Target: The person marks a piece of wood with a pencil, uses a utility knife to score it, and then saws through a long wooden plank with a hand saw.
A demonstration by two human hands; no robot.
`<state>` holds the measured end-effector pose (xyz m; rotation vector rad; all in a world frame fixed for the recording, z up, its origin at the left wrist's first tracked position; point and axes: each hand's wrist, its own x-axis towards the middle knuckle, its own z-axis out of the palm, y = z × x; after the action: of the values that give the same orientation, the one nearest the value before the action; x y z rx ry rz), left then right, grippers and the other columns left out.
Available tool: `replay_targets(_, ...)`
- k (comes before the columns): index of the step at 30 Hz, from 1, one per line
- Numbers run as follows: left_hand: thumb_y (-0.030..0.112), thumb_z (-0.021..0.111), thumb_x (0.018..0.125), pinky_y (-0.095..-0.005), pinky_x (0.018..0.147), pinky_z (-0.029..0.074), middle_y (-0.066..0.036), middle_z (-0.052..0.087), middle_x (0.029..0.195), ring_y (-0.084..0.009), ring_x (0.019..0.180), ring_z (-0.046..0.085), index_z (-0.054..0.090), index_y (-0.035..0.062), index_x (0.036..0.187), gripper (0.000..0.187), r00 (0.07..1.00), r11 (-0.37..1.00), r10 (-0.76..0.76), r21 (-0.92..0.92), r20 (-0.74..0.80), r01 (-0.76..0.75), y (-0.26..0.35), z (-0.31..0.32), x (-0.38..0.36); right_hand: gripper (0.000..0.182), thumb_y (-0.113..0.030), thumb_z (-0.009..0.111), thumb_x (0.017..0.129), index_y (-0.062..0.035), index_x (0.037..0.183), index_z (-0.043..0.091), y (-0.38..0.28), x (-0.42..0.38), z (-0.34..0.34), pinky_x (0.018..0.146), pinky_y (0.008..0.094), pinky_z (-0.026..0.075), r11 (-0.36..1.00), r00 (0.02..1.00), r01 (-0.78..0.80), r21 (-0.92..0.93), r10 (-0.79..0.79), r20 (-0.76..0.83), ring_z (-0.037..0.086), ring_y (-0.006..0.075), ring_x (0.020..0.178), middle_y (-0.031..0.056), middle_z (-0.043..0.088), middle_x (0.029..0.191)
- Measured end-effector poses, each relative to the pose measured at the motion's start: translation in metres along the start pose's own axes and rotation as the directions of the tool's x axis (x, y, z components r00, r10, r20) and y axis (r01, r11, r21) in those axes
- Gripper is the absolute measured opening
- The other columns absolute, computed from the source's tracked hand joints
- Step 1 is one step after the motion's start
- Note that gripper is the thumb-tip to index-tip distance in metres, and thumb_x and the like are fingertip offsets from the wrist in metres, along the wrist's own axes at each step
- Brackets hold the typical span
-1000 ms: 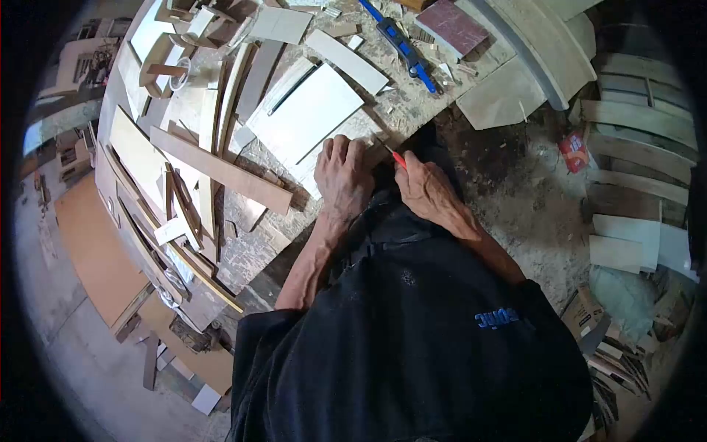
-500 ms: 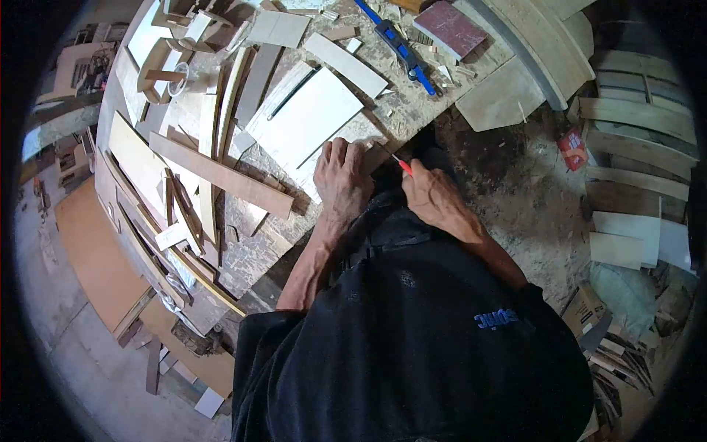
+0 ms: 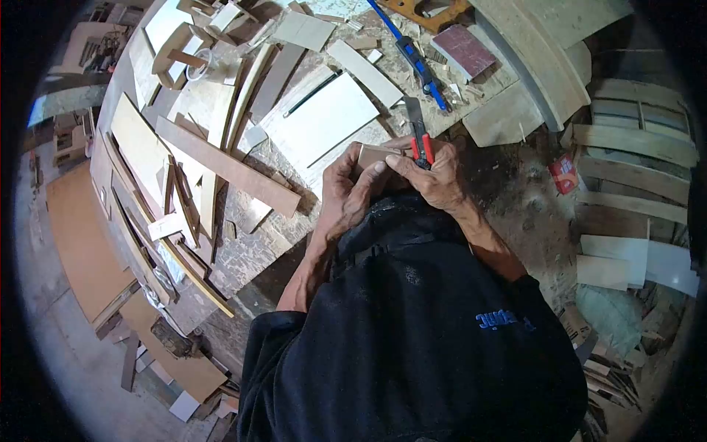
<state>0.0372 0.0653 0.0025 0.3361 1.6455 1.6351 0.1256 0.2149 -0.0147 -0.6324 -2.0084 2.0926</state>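
Close to my body, at the table edge, my left hand (image 3: pixel 346 188) is closed around a small flat piece of wood (image 3: pixel 373 155). My right hand (image 3: pixel 436 179) grips a red and black utility knife (image 3: pixel 421 144) whose grey blade points up and away from me. The thumb and fingertips of that hand also touch the right end of the wood piece. Just beyond my hands lies a white board (image 3: pixel 331 121) with a dark pencil-like stick (image 3: pixel 313 94) on it.
Wood strips and offcuts cover the workbench (image 3: pixel 269 239), among them a long brown strip (image 3: pixel 228 168). A blue bar tool (image 3: pixel 420 66) and a dark red block (image 3: pixel 464 51) lie at the far right. Curved wooden parts (image 3: pixel 633 144) are stacked beyond the floor on the right.
My right hand has turned the knife from pointing left at the table edge to pointing upward. Both hands have come together, and the wood piece now shows raised between them.
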Motion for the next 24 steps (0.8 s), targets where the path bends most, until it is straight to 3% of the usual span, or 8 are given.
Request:
replay_targets(3,0.009,0.06,0.093,-0.0231,0.062,0.042,0.0,0.059,0.078,-0.0049,0.073,0.047,0.058,0.0004,0.094,0.009,0.996,0.997,0.007,0.08,-0.086,0.0,0.0,0.002,0.0,0.029,-0.026,0.073,0.085,-0.0026,0.1,0.064,0.003,0.0,0.005,0.062,0.0295,0.048,0.975,0.989,0.077,-0.208,-0.101,-0.11,0.057,0.0121,0.066,0.0043,0.064,0.073)
replay_targets(6,-0.003,0.06,0.084,-0.0305,0.061,0.045,-0.01,0.057,0.082,-0.0201,0.07,0.056,0.058,-0.0014,0.096,0.013,0.922,0.833,0.373,0.475,-0.103,-0.283,-0.013,-0.001,0.008,0.035,-0.035,0.065,0.091,-0.0027,0.1,0.056,-0.007,-0.002,0.004,0.059,0.0385,0.047,0.866,0.953,0.165,-0.472,-0.263,-0.148,0.058,0.0273,0.059,0.0119,0.059,0.069)
replay_targets(9,-0.009,0.059,0.075,-0.0367,0.062,0.048,-0.014,0.056,0.087,-0.0323,0.073,0.06,0.059,0.0012,0.097,0.024,0.852,0.674,0.52,0.64,-0.056,-0.369,-0.025,-0.004,0.01,0.037,-0.038,0.05,0.098,-0.0025,0.107,0.05,-0.008,-0.013,-0.004,0.059,0.0435,0.047,0.91,0.985,-0.17,-0.377,0.17,-0.033,0.061,0.039,0.064,0.02,0.059,0.069)
replay_targets(10,-0.009,0.059,0.075,-0.0377,0.062,0.048,-0.013,0.056,0.087,-0.032,0.074,0.06,0.059,0.0019,0.097,0.024,0.851,0.655,0.523,0.664,-0.052,-0.362,-0.026,-0.004,0.01,0.036,-0.036,0.04,0.1,-0.0016,0.108,0.049,-0.008,-0.017,-0.005,0.058,0.0475,0.046,0.857,0.985,-0.132,-0.499,0.171,0.034,0.061,0.046,0.069,0.0266,0.059,0.07)
replay_targets(13,-0.008,0.06,0.074,-0.0394,0.061,0.048,-0.012,0.055,0.087,-0.0314,0.075,0.059,0.059,0.0042,0.097,0.026,0.832,0.574,0.555,0.728,-0.011,-0.374,-0.025,-0.002,0.01,0.035,-0.034,0.042,0.1,-0.0013,0.108,0.049,-0.005,-0.023,0.001,0.058,0.0502,0.046,0.823,0.992,-0.045,-0.566,0.105,0.074,0.062,0.0459,0.069,0.0271,0.06,0.069)
replay_targets(20,-0.007,0.061,0.077,-0.0383,0.061,0.048,-0.013,0.056,0.087,-0.0313,0.075,0.059,0.06,0.002,0.095,0.021,0.739,0.47,0.673,0.755,0.028,-0.457,-0.012,0.005,0.013,0.031,-0.03,0.045,0.099,-0.0007,0.108,0.05,0.006,-0.018,-0.001,0.062,0.052,0.047,0.585,0.94,-0.258,-0.769,0.336,-0.06,0.063,0.0461,0.075,0.0267,0.062,0.071)
replay_targets(23,-0.006,0.063,0.077,-0.037,0.063,0.048,-0.015,0.055,0.085,-0.0334,0.074,0.059,0.06,0.0015,0.095,0.02,0.812,0.719,0.571,0.551,-0.122,-0.423,-0.012,0.009,0.017,0.032,-0.032,0.048,0.098,-0.0007,0.104,0.053,0.007,-0.017,-0.006,0.062,0.0491,0.045,0.77,0.971,-0.24,-0.592,0.192,-0.144,0.058,0.0489,0.075,0.0289,0.058,0.074)
replay_targets(24,-0.001,0.062,0.084,-0.0333,0.065,0.05,-0.013,0.06,0.09,-0.0277,0.075,0.062,0.06,0.0016,0.101,0.017,0.839,0.715,0.538,0.571,-0.081,-0.403,-0.012,0.005,0.019,0.031,-0.03,0.053,0.096,0.0003,0.102,0.056,0.011,-0.012,-0.01,0.062,0.044,0.046,0.835,0.979,-0.202,-0.511,0.15,-0.141,0.06,0.0405,0.07,0.0223,0.062,0.076)
